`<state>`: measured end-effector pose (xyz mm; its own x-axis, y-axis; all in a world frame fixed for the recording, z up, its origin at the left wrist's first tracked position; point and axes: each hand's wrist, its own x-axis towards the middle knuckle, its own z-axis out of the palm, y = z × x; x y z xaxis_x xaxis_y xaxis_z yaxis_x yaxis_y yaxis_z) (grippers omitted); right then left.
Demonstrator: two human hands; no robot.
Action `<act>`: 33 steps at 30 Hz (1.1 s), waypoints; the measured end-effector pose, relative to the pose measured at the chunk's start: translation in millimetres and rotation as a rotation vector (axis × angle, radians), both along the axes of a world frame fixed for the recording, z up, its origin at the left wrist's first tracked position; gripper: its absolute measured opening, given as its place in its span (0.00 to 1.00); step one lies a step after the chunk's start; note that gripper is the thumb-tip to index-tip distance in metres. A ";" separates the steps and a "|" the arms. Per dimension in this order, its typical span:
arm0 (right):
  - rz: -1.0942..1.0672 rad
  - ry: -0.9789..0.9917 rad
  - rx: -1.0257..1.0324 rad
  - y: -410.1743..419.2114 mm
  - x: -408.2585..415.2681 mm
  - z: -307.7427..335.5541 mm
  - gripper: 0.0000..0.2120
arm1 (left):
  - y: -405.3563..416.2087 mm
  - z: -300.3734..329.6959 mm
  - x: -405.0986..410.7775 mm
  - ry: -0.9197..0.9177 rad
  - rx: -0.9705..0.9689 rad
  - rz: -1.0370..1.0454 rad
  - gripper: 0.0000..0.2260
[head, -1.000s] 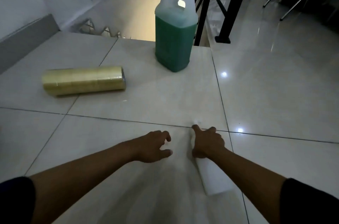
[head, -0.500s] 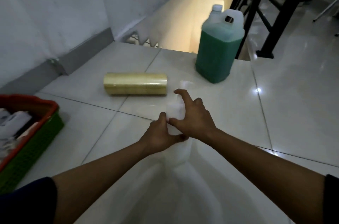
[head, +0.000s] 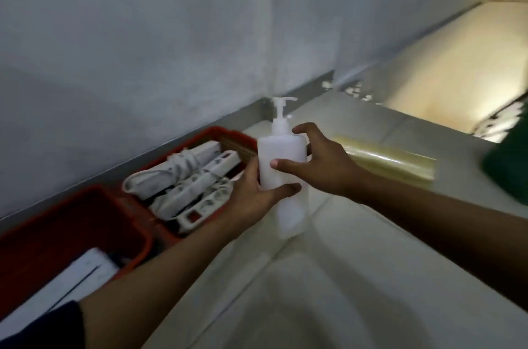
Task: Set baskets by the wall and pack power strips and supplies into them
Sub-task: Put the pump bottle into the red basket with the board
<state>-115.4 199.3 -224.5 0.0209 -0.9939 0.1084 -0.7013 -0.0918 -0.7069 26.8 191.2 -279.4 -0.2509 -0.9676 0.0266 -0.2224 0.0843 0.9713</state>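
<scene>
Upright, the translucent white plastic pump bottle [head: 281, 174] is held above the pale tiled floor [head: 357, 277], its long axis near vertical and leaning slightly left at the top, with the pump head up and the nozzle pointing right. The left hand [head: 254, 191] wraps its lower left side with the thumb across the front, and the right hand [head: 320, 162] clasps its right side, thumb on the front and fingers curled round the back; both hands are closed on the bottle.

Just left of the bottle sits a red plastic basket [head: 228, 137] packed with white power strips [head: 194, 185] and coiled cords, its long side running along the grey wall [head: 143, 34] and metal skirting. A second red plastic basket [head: 71, 222] lies nearer the camera along the same wall, touching or almost touching the first, with a flat white item [head: 71, 280] inside.

Right of the hands, a yellowish roll of clear film [head: 394, 160] lies on its side on the floor, and a blurred green container [head: 508, 165] stands at the frame's right edge. Open floor spreads between the baskets and the roll, and beneath the forearms. Beyond the roll the floor ends at an edge over a lit stairwell [head: 445, 74].
</scene>
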 end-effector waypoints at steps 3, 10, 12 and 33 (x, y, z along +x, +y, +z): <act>0.149 0.010 0.031 -22.1 77.1 2.2 0.32 | -1.3 2.9 76.7 -0.065 0.031 0.182 0.31; 0.338 -0.098 0.088 -35.4 227.8 -0.8 0.31 | 15.2 8.6 245.6 -0.374 -0.050 0.438 0.33; 0.329 -0.165 0.142 -37.6 261.0 -5.2 0.31 | 20.6 7.6 284.1 -0.518 -0.071 0.506 0.35; 0.866 0.523 0.371 -46.1 351.6 -106.5 0.22 | 27.5 -82.3 369.8 -1.233 0.198 0.599 0.36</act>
